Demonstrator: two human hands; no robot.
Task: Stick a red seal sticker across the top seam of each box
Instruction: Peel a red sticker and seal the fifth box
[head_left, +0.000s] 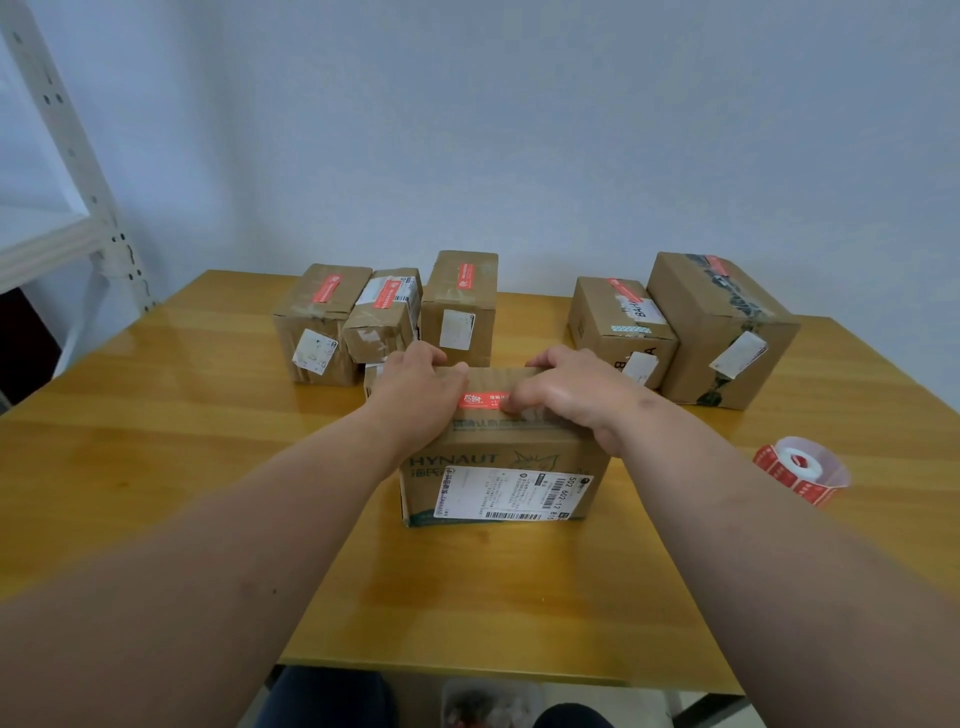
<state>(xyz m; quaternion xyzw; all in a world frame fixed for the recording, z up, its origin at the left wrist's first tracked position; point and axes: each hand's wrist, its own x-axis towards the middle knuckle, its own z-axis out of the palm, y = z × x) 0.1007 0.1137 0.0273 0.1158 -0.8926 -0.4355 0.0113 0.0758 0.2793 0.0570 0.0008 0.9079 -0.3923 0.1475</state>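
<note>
Both hands rest on top of the near box (501, 467) in the middle of the surface (171, 441). On the left, the left hand (415, 392) lies on the lid with its fingers bent over the far edge. On the right, the right hand (563, 392) does the same, and its thumb presses down on the red seal sticker (483, 399). That sticker lies flat across the top of the box, between the two hands. Five more boxes stand at the far side: three on the left (384, 312) and two on the right (685, 322). Each has a red sticker on top. A roll of red stickers (802, 470) sits on the right, well apart from the near box. White shelving (78, 208) stands far left.
</note>
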